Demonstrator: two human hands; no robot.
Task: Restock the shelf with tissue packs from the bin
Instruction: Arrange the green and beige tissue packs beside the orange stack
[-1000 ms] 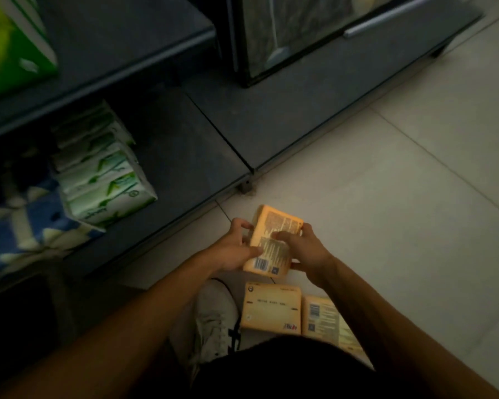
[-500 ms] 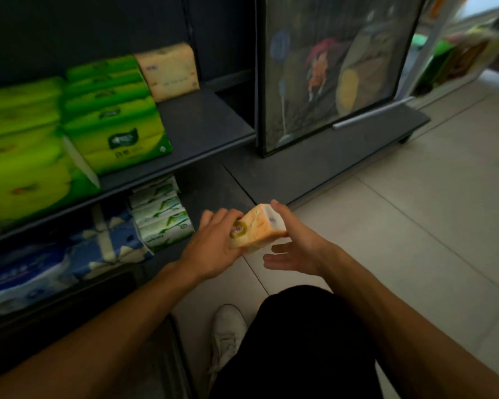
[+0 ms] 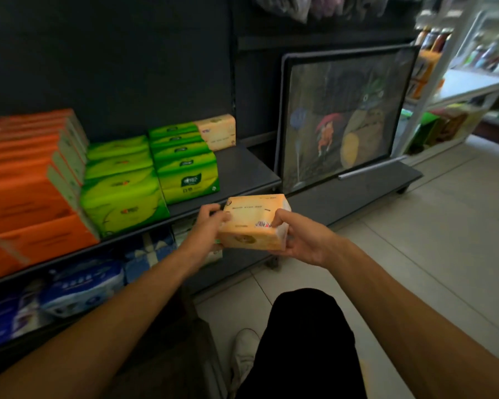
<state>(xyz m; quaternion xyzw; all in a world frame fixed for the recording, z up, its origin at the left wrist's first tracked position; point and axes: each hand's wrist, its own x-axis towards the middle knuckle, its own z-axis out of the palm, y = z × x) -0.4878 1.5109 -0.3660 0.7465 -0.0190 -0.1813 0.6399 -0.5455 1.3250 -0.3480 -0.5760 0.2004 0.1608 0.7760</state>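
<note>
A pale orange tissue pack (image 3: 254, 223) is held level in front of the dark shelf (image 3: 242, 171), just below its front edge. My left hand (image 3: 206, 228) grips the pack's left end and my right hand (image 3: 297, 240) grips its right end, thumb on top. One matching pale orange pack (image 3: 218, 132) stands at the back right of that shelf, beside rows of green tissue packs (image 3: 185, 165). The shelf surface to the right of the green packs is bare. The bin is not in view.
Orange boxes (image 3: 32, 180) fill the shelf's left part. Blue-and-white paper packs (image 3: 84, 283) lie on the lower shelf. A framed picture (image 3: 343, 116) leans on a low dark platform to the right. My black-clad knee (image 3: 306, 335) and white shoe (image 3: 242, 355) are on the tiled floor.
The pack rose from near the floor to shelf height and turned flat. My right hand, open under it half a second ago, now grips its right end. The view tilted up.
</note>
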